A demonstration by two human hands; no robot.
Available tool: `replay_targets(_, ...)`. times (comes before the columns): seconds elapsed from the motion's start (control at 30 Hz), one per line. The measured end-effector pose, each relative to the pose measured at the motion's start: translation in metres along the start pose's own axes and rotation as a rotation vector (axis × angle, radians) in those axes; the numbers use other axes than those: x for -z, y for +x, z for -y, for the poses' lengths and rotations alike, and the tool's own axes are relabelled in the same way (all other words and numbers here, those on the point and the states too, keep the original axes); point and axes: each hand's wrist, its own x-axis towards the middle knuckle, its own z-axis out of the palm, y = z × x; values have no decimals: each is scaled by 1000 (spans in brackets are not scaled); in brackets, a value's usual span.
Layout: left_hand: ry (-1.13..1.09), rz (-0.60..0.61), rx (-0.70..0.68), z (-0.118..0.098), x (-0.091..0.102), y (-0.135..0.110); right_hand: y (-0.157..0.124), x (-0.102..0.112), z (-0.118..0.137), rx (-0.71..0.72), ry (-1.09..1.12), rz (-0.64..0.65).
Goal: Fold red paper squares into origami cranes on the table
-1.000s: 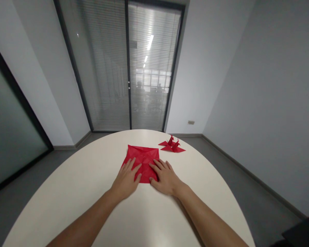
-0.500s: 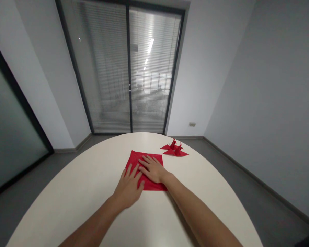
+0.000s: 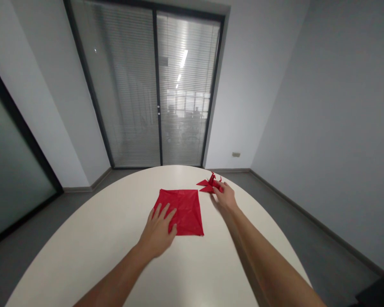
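A square sheet of red paper (image 3: pixel 184 207) with crease lines lies flat on the white round table (image 3: pixel 115 238). My left hand (image 3: pixel 158 230) rests flat on the sheet's near left corner, fingers spread. Farther right, a folded red paper crane (image 3: pixel 209 184) sits on the table. My right hand (image 3: pixel 225 197) reaches to it, and its fingers close around the crane's near side, hiding part of it.
The table's far edge curves just behind the crane. Beyond it is grey floor, a glass door with blinds (image 3: pixel 156 89) and grey walls. A dark object (image 3: pixel 377 292) shows at the bottom right corner.
My right hand has left the red sheet and moved right and away to the paper crane. My left hand has stayed on the sheet.
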Motion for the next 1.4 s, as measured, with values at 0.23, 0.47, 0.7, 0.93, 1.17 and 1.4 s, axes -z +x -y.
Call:
replay_targets(0.23, -132, -232, -124, -20, 16, -12, -24, 25, 14, -131, 357, -197)
replay_targets(0.47, -684, -289, 111, -44, 30, -26, -92, 57, 95, 344, 634, 190)
replay_targets(0.7, -949, -168, 168, -57, 40, -33, -141, 60, 116, 379, 708, 385)
replay_targets(0.93, -1175, -141, 222, -63, 41, -28, -139, 57, 121, 66, 1089, 426)
replay_targets(1.17, -1452, -5, 198, -65, 37, -27, -133, 58, 117, 38, 1236, 594)
replay_targets(1.4, -1272, -35, 187, -66, 43, -28, -133, 44, 113, -18, 1148, 567)
